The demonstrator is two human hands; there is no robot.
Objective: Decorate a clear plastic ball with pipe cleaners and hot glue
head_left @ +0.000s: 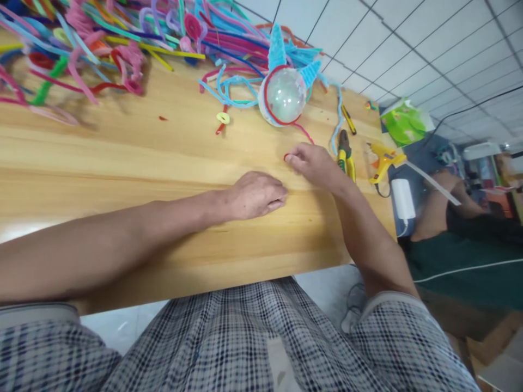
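Note:
My right hand (314,164) is closed in a pinch above the wooden table, with a small curl of red pipe cleaner (285,157) showing at its fingertips. My left hand (261,195) rests on the tabletop just left of it, fingers curled under; anything inside them is hidden. Beyond both hands stands a clear round dome (285,95) rimmed in red, with two fuzzy light-blue points (277,49) sticking up from it. A pinkish-red pipe cleaner (304,132) runs from near the dome towards my right hand. Pliers (345,155) with yellow-green handles lie right of that hand.
Many coloured pipe cleaners (134,32) are heaped along the table's far left. A yellow glue gun (384,161) with a glue stick, a cutter knife (348,120) and a white power brick (403,199) are at the right. Another person's arm (437,204) is beyond the right edge.

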